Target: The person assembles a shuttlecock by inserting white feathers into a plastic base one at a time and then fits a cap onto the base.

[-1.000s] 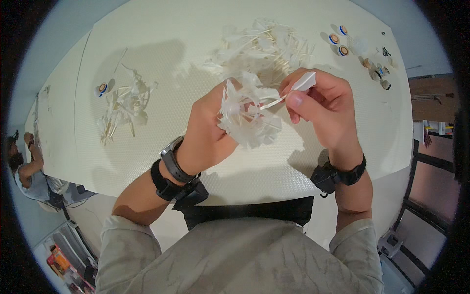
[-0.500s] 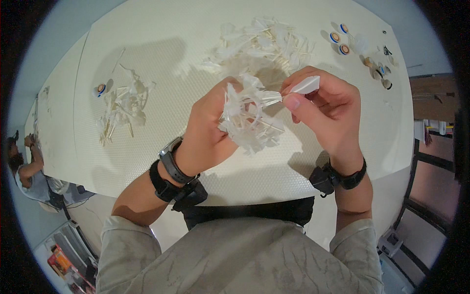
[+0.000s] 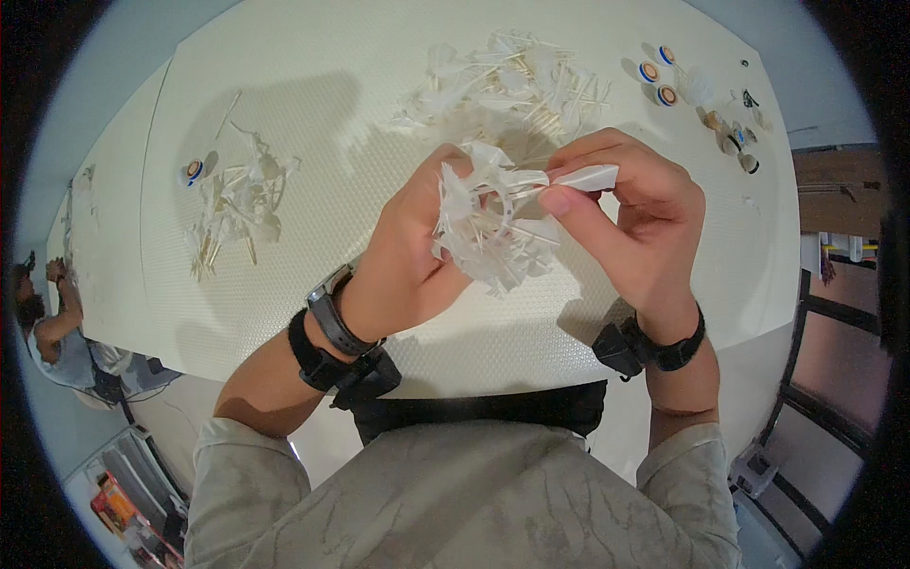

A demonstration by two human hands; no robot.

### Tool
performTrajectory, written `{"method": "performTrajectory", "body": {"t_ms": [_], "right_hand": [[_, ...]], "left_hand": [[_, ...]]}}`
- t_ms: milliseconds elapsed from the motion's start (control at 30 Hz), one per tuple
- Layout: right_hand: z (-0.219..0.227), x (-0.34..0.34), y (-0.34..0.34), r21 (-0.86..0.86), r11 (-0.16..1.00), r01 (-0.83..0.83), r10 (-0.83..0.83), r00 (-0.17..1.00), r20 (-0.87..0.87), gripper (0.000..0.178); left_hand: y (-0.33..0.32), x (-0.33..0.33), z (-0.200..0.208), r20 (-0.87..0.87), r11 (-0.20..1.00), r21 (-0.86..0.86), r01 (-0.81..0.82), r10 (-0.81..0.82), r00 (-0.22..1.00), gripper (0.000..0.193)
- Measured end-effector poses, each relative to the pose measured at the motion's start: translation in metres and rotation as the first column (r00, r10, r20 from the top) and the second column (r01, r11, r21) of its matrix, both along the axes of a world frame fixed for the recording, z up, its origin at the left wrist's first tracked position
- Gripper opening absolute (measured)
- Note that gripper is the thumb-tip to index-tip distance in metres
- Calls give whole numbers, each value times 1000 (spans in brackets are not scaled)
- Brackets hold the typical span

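Observation:
My left hand (image 3: 403, 248) is closed around a loose bunch of white film pieces on thin pale sticks (image 3: 502, 248), held above the table. Its fingers are mostly hidden behind the bunch. At the bunch's upper right, my right hand (image 3: 659, 213) pinches a white folded strip (image 3: 588, 177) between thumb and fingers. The strip's wide end sticks out to the right past the fingertips, while its narrow end meets the bunch. Whether the two are joined there I cannot tell.
A large pile of similar white pieces on sticks (image 3: 531, 81) lies beyond my hands, with a smaller pile (image 3: 237, 204) at left. Near that is a small blue-rimmed round thing (image 3: 193, 172); several more round bits (image 3: 666, 96) lie at far right. Another person (image 3: 59, 327) sits far left.
The bunch has turned and shifted slightly right with my left hand. My right thumb has moved a little left along the strip, which now lies flatter.

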State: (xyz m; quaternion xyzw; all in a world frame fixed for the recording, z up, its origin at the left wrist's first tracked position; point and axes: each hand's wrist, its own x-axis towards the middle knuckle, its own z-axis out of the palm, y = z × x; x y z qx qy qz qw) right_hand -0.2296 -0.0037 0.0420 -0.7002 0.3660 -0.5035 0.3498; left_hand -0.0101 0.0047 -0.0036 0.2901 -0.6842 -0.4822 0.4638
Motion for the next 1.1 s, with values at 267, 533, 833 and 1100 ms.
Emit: {"method": "performTrajectory", "body": {"t_ms": [267, 533, 833, 1100], "right_hand": [[8, 2, 4, -80, 996, 31, -37, 996, -80, 15], [4, 5, 2, -88, 996, 10, -20, 993, -113, 13], [5, 3, 3, 67, 998, -3, 6, 999, -54, 11], [5, 3, 5, 168, 985, -31, 33, 999, -7, 12]], "left_hand": [[-7, 1, 9, 174, 961, -276, 17, 32, 984, 38], [-2, -2, -5, 25, 998, -56, 39, -38, 999, 42], [-4, 3, 11, 269, 969, -226, 95, -31, 963, 44], [0, 0, 1, 23, 998, 9, 70, -70, 997, 43]]}}
